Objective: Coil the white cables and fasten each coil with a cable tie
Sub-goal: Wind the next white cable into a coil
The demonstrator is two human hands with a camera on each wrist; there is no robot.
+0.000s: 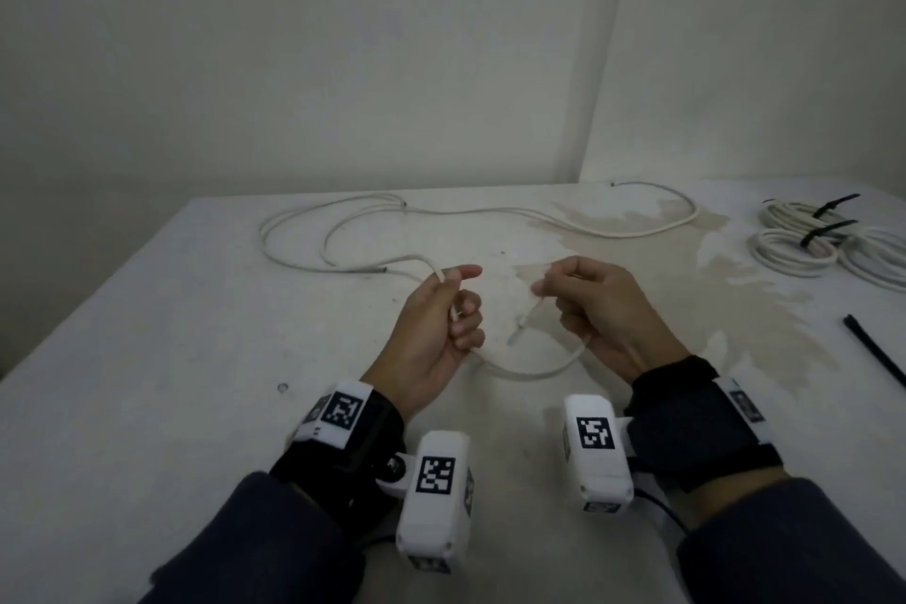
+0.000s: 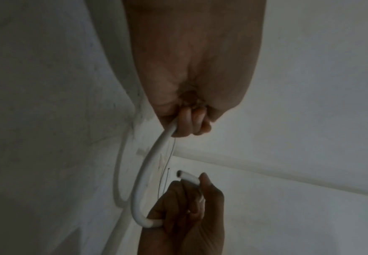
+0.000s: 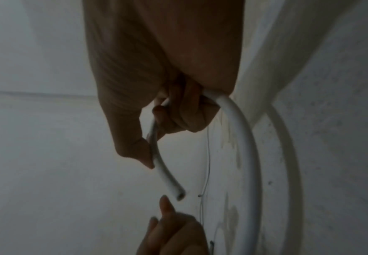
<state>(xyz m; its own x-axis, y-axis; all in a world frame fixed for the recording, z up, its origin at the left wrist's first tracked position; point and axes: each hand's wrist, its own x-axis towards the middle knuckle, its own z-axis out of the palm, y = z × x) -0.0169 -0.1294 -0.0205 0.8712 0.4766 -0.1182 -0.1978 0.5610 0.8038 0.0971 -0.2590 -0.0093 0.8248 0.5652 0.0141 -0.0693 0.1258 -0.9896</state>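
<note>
One white tabletop [image 1: 147, 334], stained beige patch right of centre, fills the lower scene; plain walls behind. Loose white cable [image 1: 515, 370] next in size: it sprawls in long loops across the far tabletop, runs forward into the left hand, sags in a short U between both hands, and ends in a cut tip just below the right hand. A second loose white cable [image 1: 637, 231] curves along the far edge toward the right.

Finished coils [image 1: 804, 245] sit far right on the tabletop, well apart from the hands, each bound with a black tie; exact count unclear, they overlap and run out of view. Spare black cable tie [image 1: 877, 353] lies flat at the right edge, near side of the coils.

Left hand [image 1: 436, 319]: grip closed, fingers curled round the cable, thumb straight on top; left wrist view shows the cable leaving the fist [image 2: 187, 120] and arcing down. Right hand [image 1: 603, 309]: grip closed, thumb and fingers pinching the cable near its end, lower fingers curled over it; right wrist view shows the open tip [image 3: 178, 195] poking out past the thumb, close to the left hand's fingertips. Both hands held above the tabletop, near each other, not touching. Wrist cameras with black straps on both forearms.
</note>
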